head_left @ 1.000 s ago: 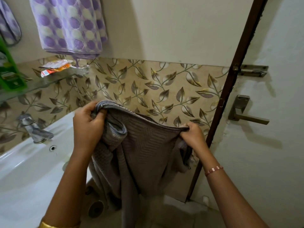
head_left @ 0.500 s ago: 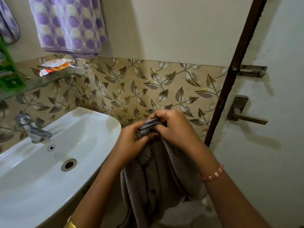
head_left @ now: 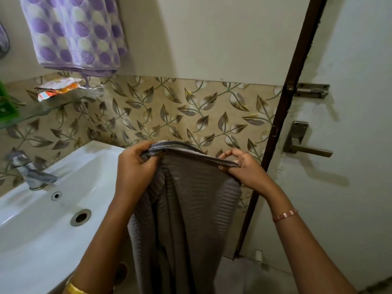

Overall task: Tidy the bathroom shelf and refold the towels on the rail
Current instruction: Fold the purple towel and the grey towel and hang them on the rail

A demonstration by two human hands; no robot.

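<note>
Grey towel [head_left: 191, 198] pinched at top edge by left hand [head_left: 135, 166] and right hand [head_left: 244, 168]. Recommended: align corners, tension edge evenly before folding.

arms: bare, no sleeves | left wrist: gold bangle [head_left: 74, 289] | right wrist: pink-white beaded bracelet [head_left: 284, 215]

Grey towel [head_left: 191, 200]: ribbed cloth, matt, stitched hem along the top edge. Purple spotted towel [head_left: 74, 32]: soft woven cloth, nubbly. Sink [head_left: 36, 236]: white, glossy, smooth. Tap [head_left: 31, 172]: dull brushed metal. Shelf [head_left: 42, 110]: clear glass. Sachets [head_left: 59, 89]: shiny crinkled foil or plastic. Wall tiles [head_left: 191, 115]: smooth, leaf-printed, slight sheen. Door handle [head_left: 305, 143]: matt metal. Door [head_left: 350, 187]: painted, scuffed.
</note>
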